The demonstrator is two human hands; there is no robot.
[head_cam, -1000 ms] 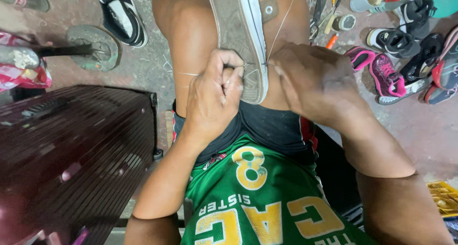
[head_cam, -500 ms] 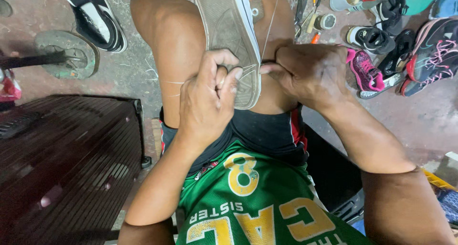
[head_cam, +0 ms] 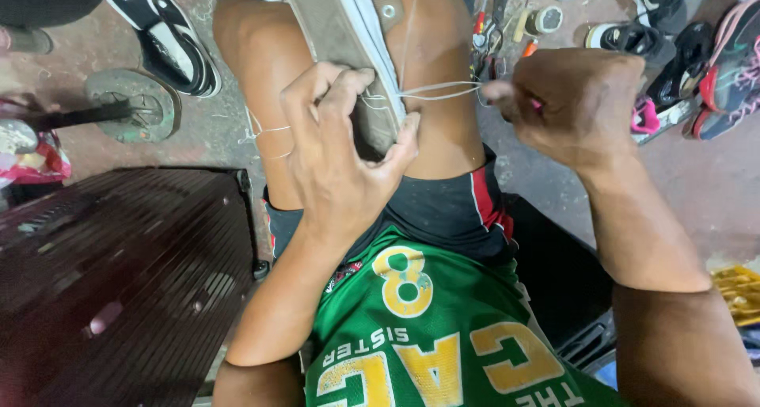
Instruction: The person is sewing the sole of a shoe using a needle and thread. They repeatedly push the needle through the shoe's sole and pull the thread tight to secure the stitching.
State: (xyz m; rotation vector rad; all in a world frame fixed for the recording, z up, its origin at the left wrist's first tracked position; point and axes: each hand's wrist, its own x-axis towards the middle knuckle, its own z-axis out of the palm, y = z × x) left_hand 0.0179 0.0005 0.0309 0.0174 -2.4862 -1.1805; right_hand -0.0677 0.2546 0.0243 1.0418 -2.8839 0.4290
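Head view shows stitching midway: left hand (head_cam: 336, 165) fingers clamp the grey canvas shoe (head_cam: 348, 43) sole, right hand (head_cam: 574, 106) fingers, clenched, pull the pale thread (head_cam: 443, 90) taut, seam unfinished.

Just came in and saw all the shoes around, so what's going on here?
A seated person is stitching a grey shoe held between the knees. The left hand grips the shoe's sole edge, while the right hand pulls a pale thread taut out to the side. More shoes and small tools lie on the floor.

The grey-soled canvas shoe (head_cam: 340, 35) runs off the top edge, its toe unseen. The left hand (head_cam: 340, 154) covers its heel. The right hand's (head_cam: 582, 106) closed fingers hide any needle.
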